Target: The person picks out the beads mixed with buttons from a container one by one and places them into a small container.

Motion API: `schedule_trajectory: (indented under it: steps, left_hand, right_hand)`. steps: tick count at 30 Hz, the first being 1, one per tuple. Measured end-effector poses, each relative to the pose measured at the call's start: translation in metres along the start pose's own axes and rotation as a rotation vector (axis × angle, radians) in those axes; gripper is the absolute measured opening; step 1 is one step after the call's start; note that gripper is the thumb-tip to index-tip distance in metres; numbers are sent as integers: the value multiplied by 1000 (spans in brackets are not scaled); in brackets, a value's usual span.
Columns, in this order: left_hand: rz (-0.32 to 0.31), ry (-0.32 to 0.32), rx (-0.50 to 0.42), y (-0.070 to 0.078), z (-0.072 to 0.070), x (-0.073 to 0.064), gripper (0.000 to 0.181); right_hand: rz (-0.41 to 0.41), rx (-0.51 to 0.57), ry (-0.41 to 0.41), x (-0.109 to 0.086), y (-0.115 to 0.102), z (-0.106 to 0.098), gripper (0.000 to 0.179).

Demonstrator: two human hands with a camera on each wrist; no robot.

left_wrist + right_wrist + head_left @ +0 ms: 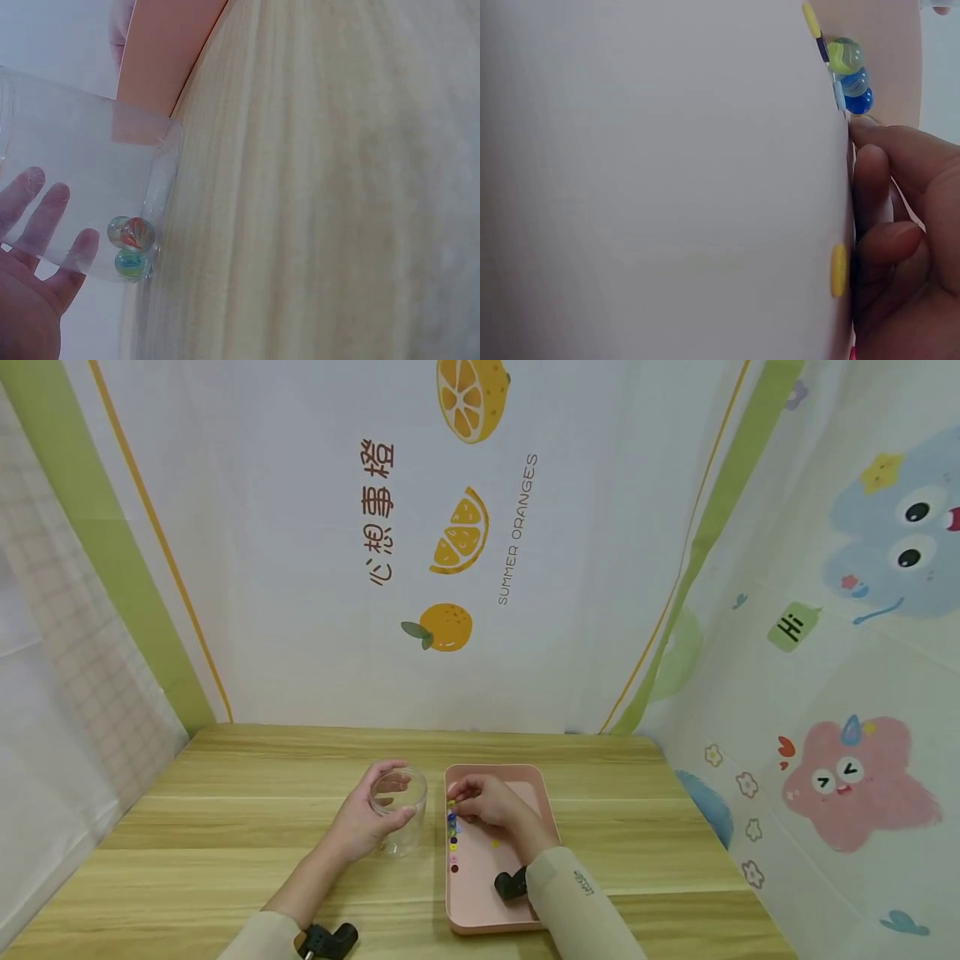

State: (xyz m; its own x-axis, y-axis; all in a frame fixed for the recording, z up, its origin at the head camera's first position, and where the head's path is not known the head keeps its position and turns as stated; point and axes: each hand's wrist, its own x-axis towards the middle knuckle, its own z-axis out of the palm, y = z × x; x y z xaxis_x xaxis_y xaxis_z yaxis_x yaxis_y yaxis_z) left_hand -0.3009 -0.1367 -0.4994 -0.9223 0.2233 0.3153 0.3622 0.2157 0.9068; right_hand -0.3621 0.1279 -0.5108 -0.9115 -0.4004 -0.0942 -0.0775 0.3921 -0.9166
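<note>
My left hand [360, 822] grips a clear, open-topped plastic jar [402, 837] from its left side, with fingers and thumb around the wall. Low inside the jar, the left wrist view shows a red-streaked glass marble [137, 234] and a blue-green marble [130, 263]. Over the left side of a pink tray [480, 906], my right hand [495, 803] has its fingers bent, tips down by the tray wall. A yellow marble [845, 56] and a dark blue marble [860, 101] lie close to those fingertips. Whether anything is pinched there is hidden.
Small coloured pieces line the tray's left wall, among them a dark red one [454, 868]. A yellow button [839, 270] lies flat farther in. The tray stands right of the jar on a wooden table [225, 827], with a printed curtain [300, 677] behind.
</note>
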Motion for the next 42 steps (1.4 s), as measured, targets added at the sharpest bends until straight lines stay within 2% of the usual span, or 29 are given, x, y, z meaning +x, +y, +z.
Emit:
schedule_trajectory:
  steps: [14, 21, 35, 42]
  left_hand:
    - [1, 8, 12, 1, 0, 3, 69]
    - [3, 12, 7, 1, 0, 3, 69]
    - [3, 14, 33, 2, 0, 2, 70]
    - [-4, 7, 18, 1, 0, 1, 69]
  right_hand:
    - [24, -7, -7, 1, -2, -4, 15]
    - [6, -15, -16, 0, 1, -9, 18]
    - [8, 71, -26, -9, -7, -26, 23]
    - [-47, 96, 9, -13, -9, -31, 22]
